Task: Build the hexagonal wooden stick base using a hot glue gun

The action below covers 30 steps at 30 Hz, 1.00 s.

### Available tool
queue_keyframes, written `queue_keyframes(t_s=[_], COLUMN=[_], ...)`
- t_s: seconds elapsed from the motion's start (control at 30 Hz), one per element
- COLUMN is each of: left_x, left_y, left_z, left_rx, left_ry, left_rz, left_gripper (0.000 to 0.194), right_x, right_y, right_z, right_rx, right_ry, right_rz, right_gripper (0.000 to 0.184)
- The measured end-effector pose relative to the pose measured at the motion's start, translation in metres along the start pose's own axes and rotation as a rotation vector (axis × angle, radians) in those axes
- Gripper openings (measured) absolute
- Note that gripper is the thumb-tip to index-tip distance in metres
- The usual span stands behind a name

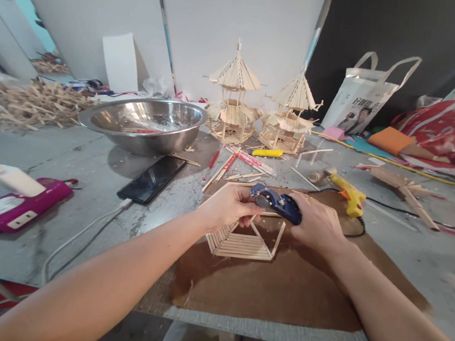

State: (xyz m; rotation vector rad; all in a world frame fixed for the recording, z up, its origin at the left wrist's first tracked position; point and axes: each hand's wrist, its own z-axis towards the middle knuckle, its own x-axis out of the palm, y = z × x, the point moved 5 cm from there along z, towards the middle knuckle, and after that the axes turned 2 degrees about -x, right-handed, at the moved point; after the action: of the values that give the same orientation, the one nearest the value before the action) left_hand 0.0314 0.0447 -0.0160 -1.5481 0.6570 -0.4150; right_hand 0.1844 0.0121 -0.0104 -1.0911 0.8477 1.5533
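Observation:
My left hand (228,206) is closed in a pinch on a thin wooden stick over a hexagonal frame of sticks (240,242), which lies on a brown mat (280,284). My right hand (316,223) grips a blue cutter (276,201) whose tip meets the stick at my left fingers. The far side of the frame is hidden behind both hands.
A steel bowl (145,124), a black phone (152,178), a pink tool (16,205), a yellow glue gun (349,194) with its black cord and loose sticks (236,163) lie around. Two stick pagodas (234,103) (292,117) stand at the back. A white bag (361,98) leans on the wall.

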Motion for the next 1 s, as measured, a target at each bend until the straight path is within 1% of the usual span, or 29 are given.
queue_keyframes(t_s=[0.23,0.67,0.87,1.0], left_x=[0.001,-0.0001,0.0002,-0.0012], left_y=[-0.003,-0.0016,-0.0012,-0.0022], left_z=[-0.0011,-0.0003,-0.0002,0.0003], left_rx=[0.019,-0.014,-0.037,-0.045], left_ry=[0.023,0.021,0.028,0.011], left_rz=[-0.008,-0.065,-0.094,-0.058], left_gripper=[0.02,0.021,0.021,0.02], right_x=[-0.0013,0.0033,0.0044,0.0046], right_y=[-0.0004,-0.0026,-0.0033,-0.002], right_z=[0.0,0.0,-0.0002,0.0013], right_rx=[0.022,0.072,0.088,0.074], right_ry=[0.015,0.065,0.087,0.092], right_rz=[0.01,-0.023,-0.052,0.006], right_gripper=[0.038,0.034,0.03,0.032])
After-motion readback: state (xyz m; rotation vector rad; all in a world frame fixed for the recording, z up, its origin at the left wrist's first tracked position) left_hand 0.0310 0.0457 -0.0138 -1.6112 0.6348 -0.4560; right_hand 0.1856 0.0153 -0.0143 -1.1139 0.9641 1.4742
